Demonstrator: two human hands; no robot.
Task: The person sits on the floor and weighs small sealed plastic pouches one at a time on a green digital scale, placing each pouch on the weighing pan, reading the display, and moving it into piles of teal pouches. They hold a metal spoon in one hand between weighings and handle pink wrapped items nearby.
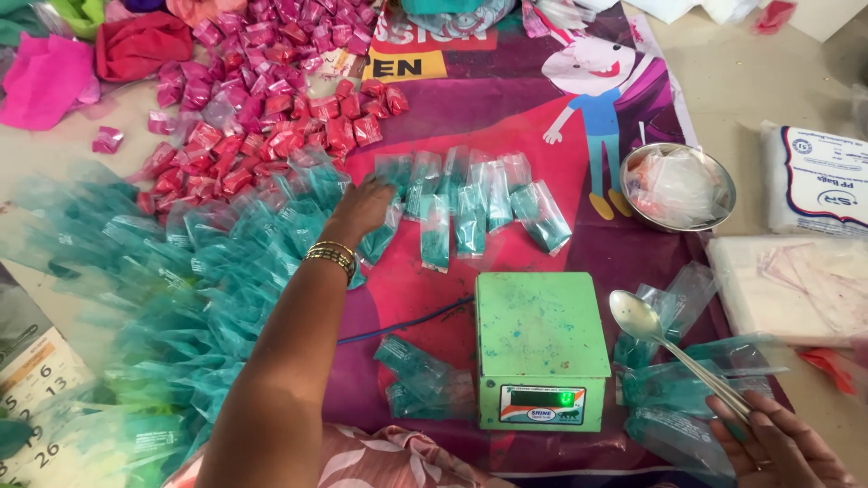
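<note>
The left hand [362, 210] lies flat, fingers together, on shiny green packets [470, 212]. Red packets [271, 108] sit past its fingertips. The right hand [778, 443], fingers pinched, holds a metal spoon [669, 348] beside a green box scale [541, 348].

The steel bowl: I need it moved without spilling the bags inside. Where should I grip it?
Grip the steel bowl by its bare rim, from the right side, probably thumb over the edge. The clear bags heap in its middle, and the table is open to its right, so that side seems freest.
</note>
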